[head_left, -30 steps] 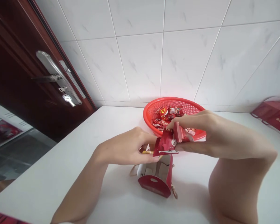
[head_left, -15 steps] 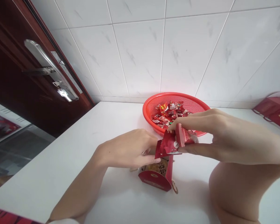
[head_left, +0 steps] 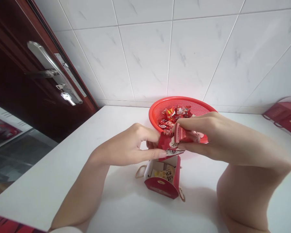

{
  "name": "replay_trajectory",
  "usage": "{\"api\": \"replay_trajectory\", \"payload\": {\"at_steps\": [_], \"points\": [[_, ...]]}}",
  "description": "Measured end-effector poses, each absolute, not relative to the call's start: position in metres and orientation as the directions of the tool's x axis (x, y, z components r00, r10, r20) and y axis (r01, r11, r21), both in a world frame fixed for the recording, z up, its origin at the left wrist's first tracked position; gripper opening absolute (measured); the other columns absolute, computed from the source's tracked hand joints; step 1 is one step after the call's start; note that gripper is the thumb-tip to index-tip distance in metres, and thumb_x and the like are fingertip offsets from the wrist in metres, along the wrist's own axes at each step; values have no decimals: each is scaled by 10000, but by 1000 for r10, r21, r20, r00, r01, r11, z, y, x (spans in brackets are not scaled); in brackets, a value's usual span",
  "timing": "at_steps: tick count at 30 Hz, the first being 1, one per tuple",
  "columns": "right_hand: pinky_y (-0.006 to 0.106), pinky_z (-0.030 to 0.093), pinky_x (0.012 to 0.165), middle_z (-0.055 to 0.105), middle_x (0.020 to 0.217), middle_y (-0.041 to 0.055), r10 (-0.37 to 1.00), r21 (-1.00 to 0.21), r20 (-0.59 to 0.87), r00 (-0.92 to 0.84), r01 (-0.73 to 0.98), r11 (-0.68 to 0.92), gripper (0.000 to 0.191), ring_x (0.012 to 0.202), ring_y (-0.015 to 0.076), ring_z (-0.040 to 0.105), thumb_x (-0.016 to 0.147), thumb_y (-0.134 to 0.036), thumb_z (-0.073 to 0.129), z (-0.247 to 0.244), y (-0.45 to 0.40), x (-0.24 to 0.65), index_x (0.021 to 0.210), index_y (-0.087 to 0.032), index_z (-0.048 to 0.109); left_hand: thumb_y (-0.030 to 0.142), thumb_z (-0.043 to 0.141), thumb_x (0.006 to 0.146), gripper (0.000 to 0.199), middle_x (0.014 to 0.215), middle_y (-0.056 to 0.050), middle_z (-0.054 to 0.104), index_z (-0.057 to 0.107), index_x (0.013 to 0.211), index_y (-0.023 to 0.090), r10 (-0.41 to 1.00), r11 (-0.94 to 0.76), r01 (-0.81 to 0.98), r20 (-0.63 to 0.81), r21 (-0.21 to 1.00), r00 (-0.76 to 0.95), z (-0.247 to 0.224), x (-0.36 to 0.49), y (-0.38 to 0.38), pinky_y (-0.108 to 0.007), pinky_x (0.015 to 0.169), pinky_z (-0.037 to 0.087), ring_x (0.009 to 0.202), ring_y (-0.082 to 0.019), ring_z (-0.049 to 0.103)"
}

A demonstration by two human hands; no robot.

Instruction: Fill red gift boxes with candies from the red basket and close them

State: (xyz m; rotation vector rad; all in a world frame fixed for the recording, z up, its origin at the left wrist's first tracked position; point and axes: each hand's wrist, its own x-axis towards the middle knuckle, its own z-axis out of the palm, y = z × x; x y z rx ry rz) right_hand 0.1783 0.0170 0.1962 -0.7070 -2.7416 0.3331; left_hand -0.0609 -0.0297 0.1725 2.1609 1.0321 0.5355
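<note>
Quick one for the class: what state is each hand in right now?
Left hand: closed, pinching one end of the dark red packet.
Right hand: closed, holding wrapped sweets, that packet among them.

The person's left hand (head_left: 133, 147) and right hand (head_left: 207, 134) are bare, as are both wrists. A small, rounded white edge, likely a sleeve (head_left: 66, 229), shows at the left forearm (head_left: 80, 195); fabric type indeterminate. Right forearm (head_left: 243, 194): bare where visible.

Wrappers (head_left: 165, 141): red, white-marked. Basket (head_left: 152, 113): bright red, perforated pattern. Box (head_left: 161, 188): red exterior, white interior. Tiles (head_left: 145, 61): white, grey-veined. Counter (head_left: 126, 200): white. Door (head_left: 12, 61): dark red-brown.
</note>
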Motion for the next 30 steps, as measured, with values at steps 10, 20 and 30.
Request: {"api": "replay_trajectory", "payload": {"at_steps": [10,20,30], "points": [[269,255,473,536,623,-46,413,-341,127,-902,351,872,268,528,101,455,880,-67,586,195,14,167,736,-220,419,257,603,920,198,679,-1,703,695,761,183,799,-383,668,-134,638,586,174,-58,-39,-238,546,449,573,-130,619],[283,273,524,608,698,-23,444,-363,184,-877,359,860,195,608,126,518,863,-22,574,199,15,172,796,-205,578,274,550,884,267,575,36,595,642,645,198,907,-330,852,-115,407,406,185,-73,-50,-239,488,338,523,-101,509],[273,391,613,637,689,-11,156,-443,-120,-981,193,875,265,634,142,578,904,0,533,199,20,176,867,-204,697,165,518,855,312,510,45,434,408,564,179,838,-438,831,-180,342,516,166,-46,-33,-296,517,230,474,-97,307]]}}
